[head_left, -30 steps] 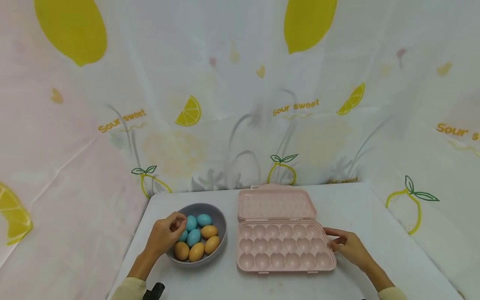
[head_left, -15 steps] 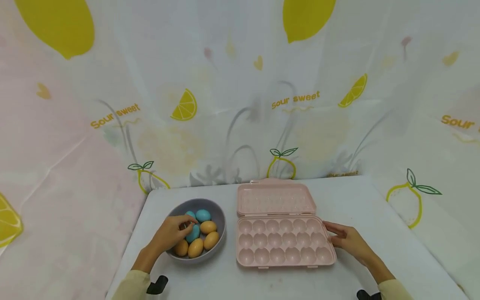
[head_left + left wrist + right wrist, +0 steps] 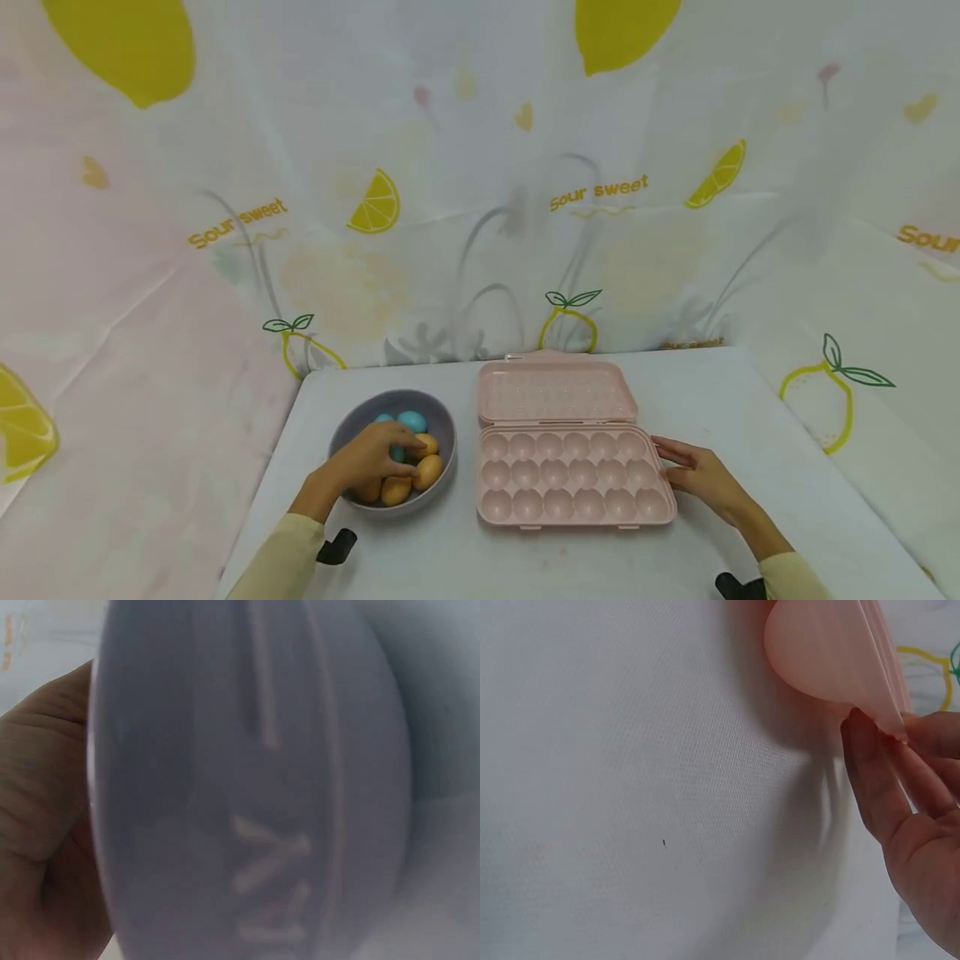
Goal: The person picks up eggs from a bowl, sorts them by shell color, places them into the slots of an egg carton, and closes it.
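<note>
Eighteen cups face up in the pink tray on the counter, and we judge that its lid is folded back at twelve o'clock so each cup can be reached from above. At the tray's nine o'clock, near it but not touching, we have the grey bowl; set this way, each of our hands has one container on its own side.

Our right hand pinches the tray's rim at three o'clock, with thumb and fingers on opposite faces, as the right wrist view shows. We take this for a light, steadying hold, since the counter seems to bear the weight.

Our left hand lies over the bowl from eight o'clock, thumb and fingers spread above the orange eggs, which sit from three round to seven. Blue eggs show towards twelve. We cannot tell whether the fingertips touch an egg: in the left wrist view the bowl's wall hides them. That raised wall probably stops the eggs rolling off.
</note>
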`<state>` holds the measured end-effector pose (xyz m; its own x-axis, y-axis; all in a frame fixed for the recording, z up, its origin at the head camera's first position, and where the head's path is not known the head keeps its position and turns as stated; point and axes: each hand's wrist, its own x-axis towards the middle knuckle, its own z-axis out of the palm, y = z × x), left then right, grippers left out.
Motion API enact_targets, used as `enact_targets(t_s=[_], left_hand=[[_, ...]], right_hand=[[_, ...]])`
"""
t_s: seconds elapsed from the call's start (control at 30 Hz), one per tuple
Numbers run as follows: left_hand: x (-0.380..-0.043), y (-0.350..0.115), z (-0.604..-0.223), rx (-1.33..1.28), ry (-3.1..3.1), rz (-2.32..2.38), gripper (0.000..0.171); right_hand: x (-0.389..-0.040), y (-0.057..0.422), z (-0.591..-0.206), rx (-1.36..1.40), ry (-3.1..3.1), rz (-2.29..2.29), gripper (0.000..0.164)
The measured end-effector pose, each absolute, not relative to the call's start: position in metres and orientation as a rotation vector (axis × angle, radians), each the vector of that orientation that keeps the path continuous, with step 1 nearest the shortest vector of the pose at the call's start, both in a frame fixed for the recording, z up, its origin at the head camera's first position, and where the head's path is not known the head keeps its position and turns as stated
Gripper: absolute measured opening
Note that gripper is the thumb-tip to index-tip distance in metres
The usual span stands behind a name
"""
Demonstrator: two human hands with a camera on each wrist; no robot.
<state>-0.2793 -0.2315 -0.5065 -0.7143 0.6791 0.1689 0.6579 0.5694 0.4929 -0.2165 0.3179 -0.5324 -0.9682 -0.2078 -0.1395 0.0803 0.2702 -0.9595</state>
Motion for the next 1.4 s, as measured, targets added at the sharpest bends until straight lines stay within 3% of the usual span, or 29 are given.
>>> enact_targets(t_s=[0.17,0.3,0.37,0.53,0.93,1.13,1.4], left_hand=[[-0.281,-0.213,-0.502,1.063,2.649,0.773,0.020],[-0.280,-0.202,-0.501,1.035,2.639,0.690,0.025],[-0.279,-0.198,-0.501,1.011,2.646,0.648,0.015],[-0.277,-0.198,-0.501,0.965,2.642,0.545,0.028],[-0.276,-0.198,-0.501,1.037,2.632,0.563,0.027],[-0.275,-0.197,-0.496,1.068,2.613,0.684,0.044],[-0.284,-0.205,-0.483,1.084,2.685,0.864,0.042]], right_hand=[[-0.219,0.317,-0.533,-0.122,2.342,-1.753,0.061],[-0.218,0.316,-0.534,-0.098,2.344,-1.767,0.060],[-0.218,0.317,-0.535,-0.087,2.352,-1.765,0.060],[-0.217,0.315,-0.533,-0.089,2.351,-1.742,0.059],[-0.217,0.317,-0.530,-0.078,2.334,-1.717,0.060],[-0.217,0.319,-0.528,-0.099,2.320,-1.711,0.061],[-0.218,0.318,-0.528,-0.108,2.310,-1.709,0.061]])
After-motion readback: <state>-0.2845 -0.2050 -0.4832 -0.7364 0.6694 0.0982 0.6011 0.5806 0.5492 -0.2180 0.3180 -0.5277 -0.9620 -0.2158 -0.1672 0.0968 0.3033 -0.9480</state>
